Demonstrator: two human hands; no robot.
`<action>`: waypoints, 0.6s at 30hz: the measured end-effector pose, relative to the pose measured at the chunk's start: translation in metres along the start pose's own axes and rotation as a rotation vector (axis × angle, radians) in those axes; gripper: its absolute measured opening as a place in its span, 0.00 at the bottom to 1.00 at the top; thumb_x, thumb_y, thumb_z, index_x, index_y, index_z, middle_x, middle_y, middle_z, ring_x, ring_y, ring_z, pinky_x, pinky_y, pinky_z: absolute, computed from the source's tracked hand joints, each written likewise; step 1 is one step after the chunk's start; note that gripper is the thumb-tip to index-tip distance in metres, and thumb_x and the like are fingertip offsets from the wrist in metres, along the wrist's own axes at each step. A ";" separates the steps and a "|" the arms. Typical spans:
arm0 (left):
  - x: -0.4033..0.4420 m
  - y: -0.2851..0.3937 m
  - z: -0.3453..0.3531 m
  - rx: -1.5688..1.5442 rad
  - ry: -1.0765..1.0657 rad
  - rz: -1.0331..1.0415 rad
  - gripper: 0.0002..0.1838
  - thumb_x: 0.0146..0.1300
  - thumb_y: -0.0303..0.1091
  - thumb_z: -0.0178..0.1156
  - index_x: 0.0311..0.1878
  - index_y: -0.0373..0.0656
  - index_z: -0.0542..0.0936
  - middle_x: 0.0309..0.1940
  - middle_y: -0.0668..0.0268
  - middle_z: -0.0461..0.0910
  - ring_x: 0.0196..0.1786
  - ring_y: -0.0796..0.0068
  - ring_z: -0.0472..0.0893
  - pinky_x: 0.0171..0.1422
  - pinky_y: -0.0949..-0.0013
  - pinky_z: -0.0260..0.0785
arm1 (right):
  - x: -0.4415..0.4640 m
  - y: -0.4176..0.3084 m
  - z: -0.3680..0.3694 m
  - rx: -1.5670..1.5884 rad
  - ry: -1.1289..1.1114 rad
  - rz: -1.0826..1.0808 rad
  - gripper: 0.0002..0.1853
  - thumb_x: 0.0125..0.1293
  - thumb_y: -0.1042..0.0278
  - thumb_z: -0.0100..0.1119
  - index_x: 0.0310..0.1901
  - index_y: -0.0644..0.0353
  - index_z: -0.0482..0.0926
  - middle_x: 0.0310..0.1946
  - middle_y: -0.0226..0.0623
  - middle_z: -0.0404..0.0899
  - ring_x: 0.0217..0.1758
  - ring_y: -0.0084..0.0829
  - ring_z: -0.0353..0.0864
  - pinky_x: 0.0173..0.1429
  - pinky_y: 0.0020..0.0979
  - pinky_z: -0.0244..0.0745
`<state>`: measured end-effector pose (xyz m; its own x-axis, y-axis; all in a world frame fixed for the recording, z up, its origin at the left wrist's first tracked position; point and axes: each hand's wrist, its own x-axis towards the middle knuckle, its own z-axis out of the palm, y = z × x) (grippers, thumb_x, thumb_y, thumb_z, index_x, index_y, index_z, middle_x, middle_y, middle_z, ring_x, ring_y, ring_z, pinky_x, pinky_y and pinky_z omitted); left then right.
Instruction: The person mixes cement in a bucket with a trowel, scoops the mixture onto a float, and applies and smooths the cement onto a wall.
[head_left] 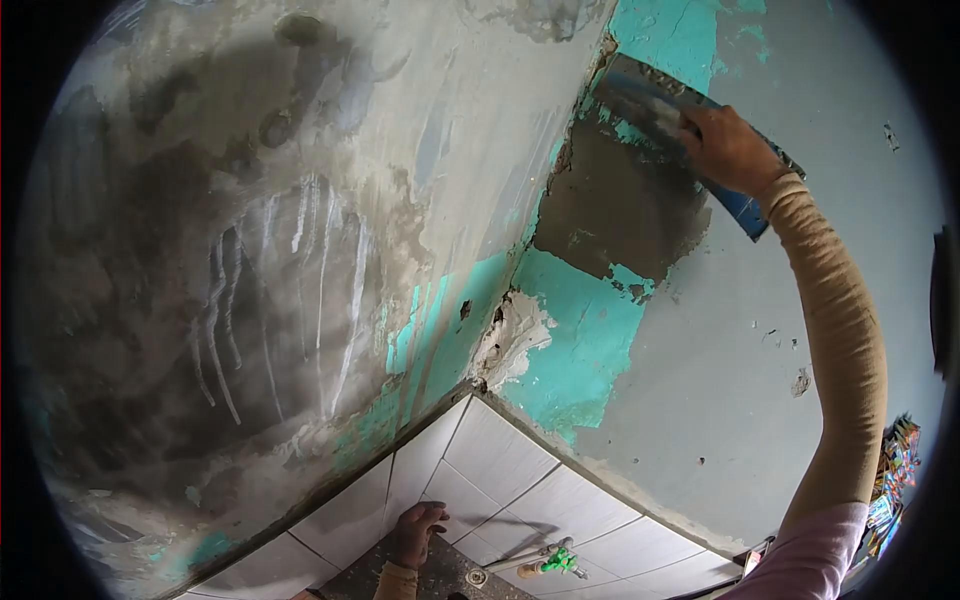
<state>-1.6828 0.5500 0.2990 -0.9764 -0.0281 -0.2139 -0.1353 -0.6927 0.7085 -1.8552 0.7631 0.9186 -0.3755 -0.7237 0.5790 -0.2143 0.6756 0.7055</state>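
My right hand is closed around a wide plastering knife, its long blade slanting across the right-hand wall near the corner. Just below the blade is a patch of wet-looking grey-brown plaster, edged by turquoise paint. Low in the view, my left hand hangs in front of the white tiles. Its fingers are loosely bent and apart, with nothing visible in them.
The left wall is stained grey with white drips. A cracked corner has crumbling white filler. Below stands a tap with a green handle by a drain. A multicoloured bundle is at the far right.
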 end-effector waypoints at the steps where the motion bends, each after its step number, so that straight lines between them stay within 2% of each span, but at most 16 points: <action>1: -0.001 0.000 -0.001 -0.002 0.002 0.003 0.11 0.64 0.33 0.59 0.45 0.35 0.79 0.36 0.62 0.81 0.42 0.71 0.80 0.46 0.68 0.73 | 0.000 0.004 -0.006 -0.002 -0.017 0.018 0.10 0.65 0.67 0.53 0.44 0.63 0.75 0.32 0.50 0.81 0.41 0.51 0.80 0.48 0.46 0.75; 4: -0.006 0.005 -0.005 0.004 -0.008 0.008 0.11 0.64 0.33 0.59 0.45 0.35 0.79 0.36 0.62 0.81 0.42 0.70 0.81 0.44 0.68 0.74 | 0.003 0.011 -0.019 0.006 -0.008 0.193 0.11 0.65 0.67 0.53 0.44 0.64 0.74 0.34 0.51 0.81 0.40 0.54 0.80 0.47 0.46 0.75; 8: -0.012 0.010 -0.010 0.022 -0.038 -0.009 0.12 0.64 0.34 0.59 0.46 0.35 0.79 0.36 0.62 0.81 0.42 0.70 0.81 0.43 0.68 0.74 | -0.021 0.023 -0.043 0.127 0.159 0.215 0.11 0.65 0.67 0.53 0.45 0.65 0.76 0.34 0.53 0.81 0.39 0.55 0.80 0.46 0.44 0.75; 10: -0.014 0.015 -0.010 0.039 -0.056 -0.035 0.12 0.65 0.34 0.59 0.46 0.36 0.78 0.36 0.62 0.81 0.42 0.70 0.81 0.43 0.68 0.74 | -0.045 0.017 -0.052 0.203 0.168 0.278 0.11 0.65 0.66 0.54 0.43 0.65 0.76 0.32 0.54 0.80 0.36 0.56 0.79 0.43 0.45 0.75; 12: -0.021 0.018 -0.012 0.063 -0.067 -0.072 0.12 0.65 0.34 0.59 0.46 0.36 0.78 0.36 0.62 0.81 0.42 0.71 0.81 0.43 0.68 0.74 | -0.074 -0.005 -0.059 0.337 0.160 0.360 0.10 0.65 0.66 0.55 0.41 0.65 0.77 0.31 0.55 0.79 0.36 0.57 0.79 0.41 0.43 0.74; 14: -0.030 0.021 -0.014 0.122 -0.088 -0.050 0.12 0.65 0.34 0.58 0.46 0.36 0.78 0.37 0.62 0.80 0.43 0.71 0.80 0.43 0.67 0.74 | -0.111 -0.033 -0.054 0.445 0.256 0.322 0.08 0.65 0.68 0.56 0.41 0.63 0.76 0.30 0.55 0.79 0.36 0.57 0.79 0.40 0.42 0.75; 16: -0.047 0.023 -0.011 0.155 -0.114 -0.030 0.12 0.66 0.34 0.57 0.46 0.36 0.78 0.37 0.63 0.80 0.43 0.71 0.80 0.44 0.67 0.74 | -0.150 -0.070 -0.051 0.575 0.197 0.434 0.08 0.65 0.69 0.55 0.42 0.64 0.75 0.31 0.55 0.79 0.37 0.56 0.80 0.40 0.42 0.75; 18: -0.069 0.028 -0.010 0.174 -0.138 0.000 0.13 0.66 0.34 0.56 0.47 0.35 0.78 0.38 0.63 0.80 0.43 0.71 0.80 0.45 0.68 0.73 | -0.189 -0.105 -0.041 0.612 0.187 0.433 0.09 0.66 0.71 0.51 0.45 0.64 0.75 0.33 0.54 0.80 0.36 0.56 0.80 0.41 0.44 0.75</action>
<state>-1.6179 0.5250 0.3267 -0.9885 0.0788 -0.1288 -0.1508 -0.5575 0.8163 -1.7246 0.8230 0.7517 -0.3925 -0.3524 0.8496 -0.5640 0.8218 0.0803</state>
